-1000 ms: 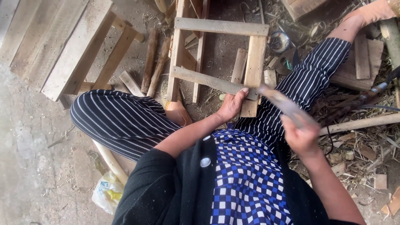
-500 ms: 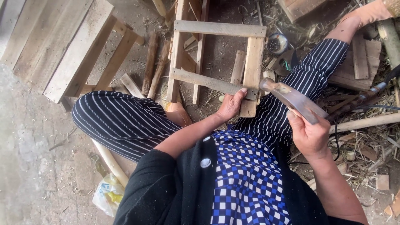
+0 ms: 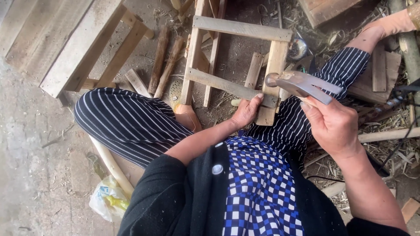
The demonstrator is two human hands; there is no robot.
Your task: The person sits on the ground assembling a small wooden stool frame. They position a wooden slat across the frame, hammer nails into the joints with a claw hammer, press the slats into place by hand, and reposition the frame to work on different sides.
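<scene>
I sit on the ground in striped trousers with a wooden frame (image 3: 236, 27) of nailed slats in front of me. My left hand (image 3: 246, 111) presses on the frame's near crosspiece (image 3: 218, 83), fingers by its right corner. My right hand (image 3: 334, 126) grips a metal claw hammer (image 3: 302, 84), its head raised just above that corner, claw pointing right.
A plank bench (image 3: 74, 48) stands at the left. Loose sticks (image 3: 159, 59) and wood scraps lie beside the frame. Offcuts, straw and a dark cable (image 3: 393, 102) litter the ground at right. A white plastic bag (image 3: 107, 201) lies near my left hip.
The hammer has risen from a blurred low swing beside the frame to a raised position over its right corner. My left hand has stayed on the crosspiece.
</scene>
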